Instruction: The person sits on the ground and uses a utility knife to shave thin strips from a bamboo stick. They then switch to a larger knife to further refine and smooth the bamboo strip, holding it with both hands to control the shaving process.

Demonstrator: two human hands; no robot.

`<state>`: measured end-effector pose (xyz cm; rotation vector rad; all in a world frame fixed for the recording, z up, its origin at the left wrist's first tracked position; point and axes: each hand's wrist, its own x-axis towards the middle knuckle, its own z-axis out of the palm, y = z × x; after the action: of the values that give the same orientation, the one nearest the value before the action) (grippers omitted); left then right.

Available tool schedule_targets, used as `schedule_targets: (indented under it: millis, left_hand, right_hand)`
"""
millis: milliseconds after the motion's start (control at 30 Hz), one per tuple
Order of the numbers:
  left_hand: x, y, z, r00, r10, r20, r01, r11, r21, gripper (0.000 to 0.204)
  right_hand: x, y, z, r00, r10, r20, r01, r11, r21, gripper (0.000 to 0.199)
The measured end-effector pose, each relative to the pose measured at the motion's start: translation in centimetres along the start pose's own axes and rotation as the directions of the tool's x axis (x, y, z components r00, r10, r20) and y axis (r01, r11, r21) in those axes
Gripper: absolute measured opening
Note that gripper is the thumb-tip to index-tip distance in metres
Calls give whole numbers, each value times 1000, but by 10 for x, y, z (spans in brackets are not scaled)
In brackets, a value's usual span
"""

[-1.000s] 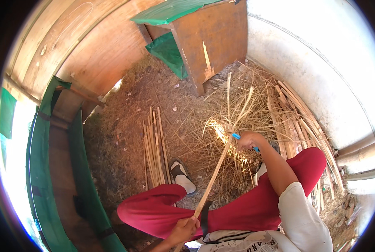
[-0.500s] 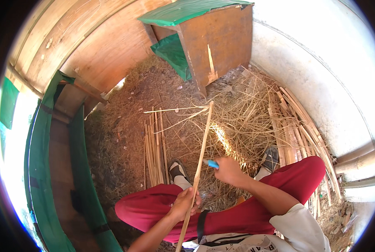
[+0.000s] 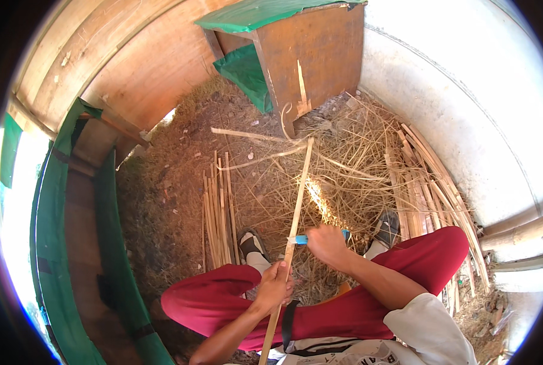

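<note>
My left hand (image 3: 273, 288) is closed round the lower part of a long pale bamboo strip (image 3: 302, 190), which slants up and away between my knees. In my right hand (image 3: 328, 246) is a knife with a blue handle (image 3: 301, 240). Its blade meets the strip a little beyond my left fingers; most of the blade is hidden. Thin peeled curls (image 3: 253, 135) hang off the strip's far end, spreading left and up.
Slender bamboo strips (image 3: 218, 210) lie left of my left shoe, with more split pieces (image 3: 426, 194) along the right wall. Loose shavings (image 3: 359, 164) cover the ground ahead. A wooden cabinet (image 3: 311, 58) with green covering stands beyond; a green-covered shelf (image 3: 116, 231) is at left.
The knife has moved from beside the strip to touch it. My left hand and the strip have shifted slightly. The curls at the far end have swung, one now rising toward the cabinet.
</note>
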<state>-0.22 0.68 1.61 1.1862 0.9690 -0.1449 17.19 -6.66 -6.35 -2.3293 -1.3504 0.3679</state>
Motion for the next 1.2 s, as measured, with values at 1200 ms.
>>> schedule_targets:
  millis: [1200]
  left_hand:
    - [-67, -52, -33, 972, -222, 79, 212, 969, 126, 29]
  right_hand:
    - [83, 133, -9, 707, 466, 533, -671, 679, 298, 24]
